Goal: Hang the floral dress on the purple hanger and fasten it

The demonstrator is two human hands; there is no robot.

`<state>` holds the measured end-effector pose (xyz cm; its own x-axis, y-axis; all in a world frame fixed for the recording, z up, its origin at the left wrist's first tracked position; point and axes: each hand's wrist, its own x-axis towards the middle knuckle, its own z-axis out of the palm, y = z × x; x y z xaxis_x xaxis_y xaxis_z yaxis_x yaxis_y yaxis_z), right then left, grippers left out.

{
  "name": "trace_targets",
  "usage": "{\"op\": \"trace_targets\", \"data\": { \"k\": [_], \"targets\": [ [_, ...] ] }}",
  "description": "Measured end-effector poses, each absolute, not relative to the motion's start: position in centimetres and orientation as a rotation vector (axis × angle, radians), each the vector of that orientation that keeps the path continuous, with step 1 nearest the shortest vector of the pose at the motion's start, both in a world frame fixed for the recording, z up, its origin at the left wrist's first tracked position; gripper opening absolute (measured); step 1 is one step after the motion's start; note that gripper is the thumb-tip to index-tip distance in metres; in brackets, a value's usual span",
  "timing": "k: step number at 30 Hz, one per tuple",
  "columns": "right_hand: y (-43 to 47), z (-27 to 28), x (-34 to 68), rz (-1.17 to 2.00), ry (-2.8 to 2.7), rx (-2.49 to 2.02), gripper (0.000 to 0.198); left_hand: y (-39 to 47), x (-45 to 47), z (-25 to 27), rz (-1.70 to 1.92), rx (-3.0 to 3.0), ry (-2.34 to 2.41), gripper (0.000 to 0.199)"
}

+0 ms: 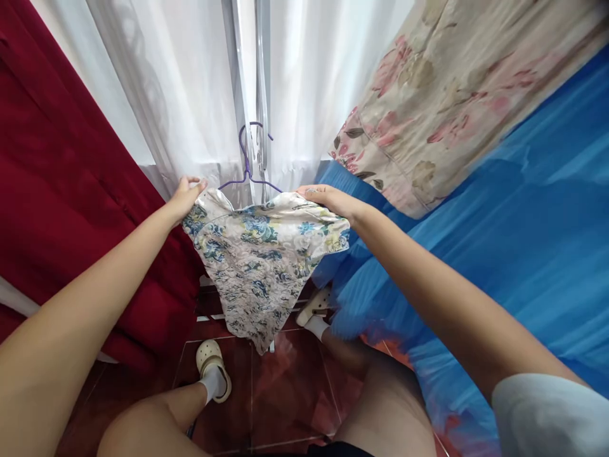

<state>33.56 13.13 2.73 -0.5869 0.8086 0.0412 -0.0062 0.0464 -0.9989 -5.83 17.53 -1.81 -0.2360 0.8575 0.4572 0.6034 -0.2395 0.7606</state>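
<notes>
A white sleeveless top with a blue and yellow floral print (259, 266) hangs in front of me on a purple hanger (246, 168). At its left shoulder, my left hand (188, 193) pinches the cloth near the hanger's end. My right hand (328, 202) grips the opposite shoulder, fingers closed over the fabric. Between the two hands the neckline is stretched wide, and the body of the top narrows to a point below. The hanger's hook stands up before white strips, and I cannot tell whether it is hooked on anything.
White curtains (314, 82) fill the back. Dark red cloth (71, 190) hangs at the left. A beige floral garment (409, 127) and blue tulle (514, 254) hang at the right. Below are red floor tiles (285, 393) and my feet in cream clogs (209, 355).
</notes>
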Motion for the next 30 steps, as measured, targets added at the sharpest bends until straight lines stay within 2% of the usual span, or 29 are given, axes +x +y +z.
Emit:
{"op": "trace_targets", "data": {
  "k": [5, 8, 11, 14, 17, 22, 25, 30],
  "targets": [
    [14.2, -0.6, 33.3, 1.527, -1.515, -1.049, 0.019, 12.4, -6.7, -3.3, 1.475, 1.821, 1.775, 0.053],
    [13.3, -2.5, 34.8, 1.431, -1.413, -0.949, 0.026, 8.0, -6.8, -2.9, 1.495, 2.06, 1.845, 0.042],
    [10.4, -3.9, 36.9, 1.398, -1.365, -0.808, 0.049, 3.8, -6.2, -2.1, 1.445, 2.244, 1.926, 0.03],
    [7.7, -4.6, 38.2, 1.112, -1.445, -0.835, 0.041, 1.2, -5.0, -1.1, 1.533, 2.245, 1.96, 0.025],
    [7.0, -4.1, 38.0, 0.905, -1.462, -0.839, 0.039, -0.2, -3.6, -0.2, 1.729, 2.126, 1.901, 0.023],
    [9.3, -2.3, 37.1, 0.821, -1.243, -0.789, 0.039, -1.8, -0.9, 1.4, 1.87, 2.013, 1.778, 0.022],
    [10.6, -0.6, 36.8, 0.821, -1.154, -0.765, 0.037, -2.5, -0.4, 2.4, 1.796, 2.003, 1.775, 0.025],
    [10.7, 2.9, 33.9, 0.948, -1.251, -0.666, 0.032, -1.0, -3.1, 1.7, 1.402, 2.154, 2.087, 0.028]
  ]
}}
